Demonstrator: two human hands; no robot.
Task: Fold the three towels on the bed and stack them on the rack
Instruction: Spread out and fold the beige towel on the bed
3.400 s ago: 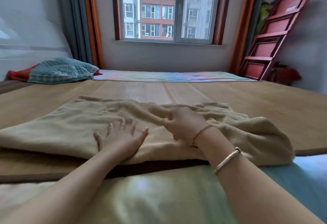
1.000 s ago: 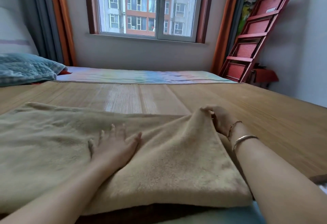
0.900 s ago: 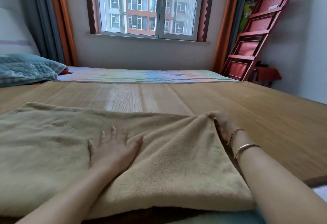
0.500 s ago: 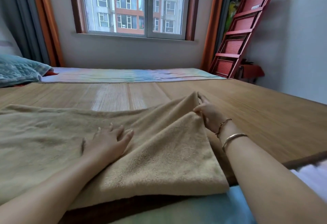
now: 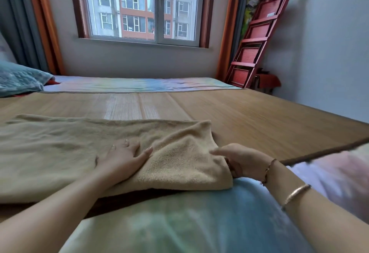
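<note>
- Surroundings: bed (image 5: 259, 121) covered w/ woven bamboo mat (image 5: 249, 117); pastel sheet strip (image 5: 139, 84) along far edge below window (image 5: 143, 7). Teal quilted pillow (image 5: 18, 79) at far left. Red rack (image 5: 257, 39) leans on wall in far right corner, well apart from the work area. Orange curtains (image 5: 227, 23) flank window.
- Obstructions: none between hands & towel; mat area btwn towel and rack side is bare. Near edge of frame: blurred green-blue sheet (image 5: 179, 218).
- Towel (image 5: 60, 149): beige terry, lying flat on mat, near edge of bed, extends out of frame at left. Right end doubled over itself; fold forms a rounded, slightly bunched corner (image 5: 199, 161) at near right.
- Left hand (image 5: 123, 157): palm down, fingers spread flat, pressing on towel approx. at the fold line; not gripping.
- Right hand (image 5: 239, 159): at towel's right folded edge, fingers curled & tucked into/under the cloth, grasping that edge. Bangle (image 5: 295, 193) + thin cord bracelet (image 5: 269, 169) on wrist.
- Change vs. 0.5 s ago: right hand was lifting far corner of flap up off mat; now moved nearer to the person, to the near right edge, flap down. Left hand position unchanged.
</note>
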